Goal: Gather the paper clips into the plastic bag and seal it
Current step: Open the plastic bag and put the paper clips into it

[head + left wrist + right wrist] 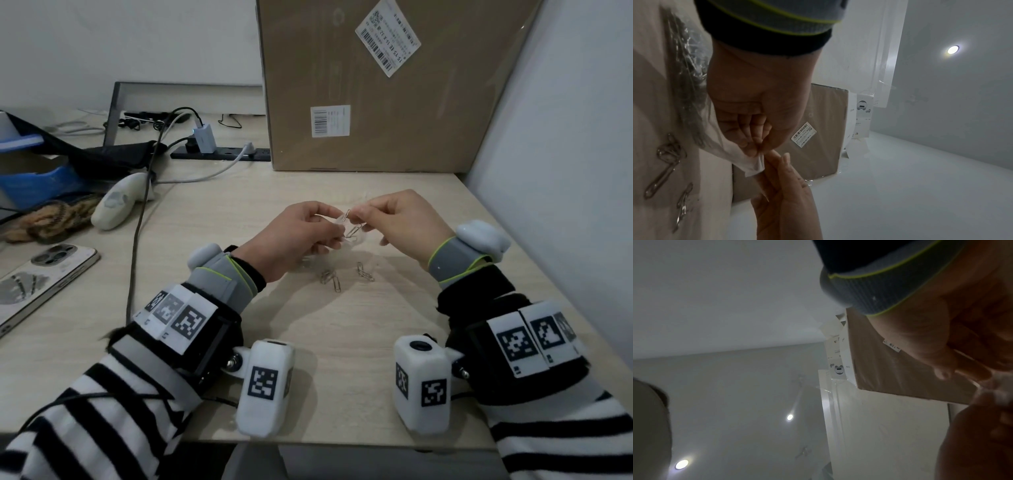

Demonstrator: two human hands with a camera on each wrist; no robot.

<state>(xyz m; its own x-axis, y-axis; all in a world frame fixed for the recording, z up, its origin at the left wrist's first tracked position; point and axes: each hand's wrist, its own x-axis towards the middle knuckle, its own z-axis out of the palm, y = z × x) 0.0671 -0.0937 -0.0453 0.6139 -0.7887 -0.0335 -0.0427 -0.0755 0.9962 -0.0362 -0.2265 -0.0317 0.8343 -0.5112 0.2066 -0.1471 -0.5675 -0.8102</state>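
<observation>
Black-and-white striped sleeves (113, 404), grey wristbands (226, 284) edged in neon green, black cuffs with square code tags (178, 317), white camera pods (265, 387) bolted underneath.

You have the clear plastic bag (346, 226) lifted off the bench, silver paper clips (352, 231) at its mouth; more loose clips (331, 279) lie flat just below it.

A cardboard box (387, 89) stands at the back of the table (239, 192). A power strip (222, 153) with a white charger (205, 138) lies left of it, a phone (37, 277) at the left edge.
</observation>
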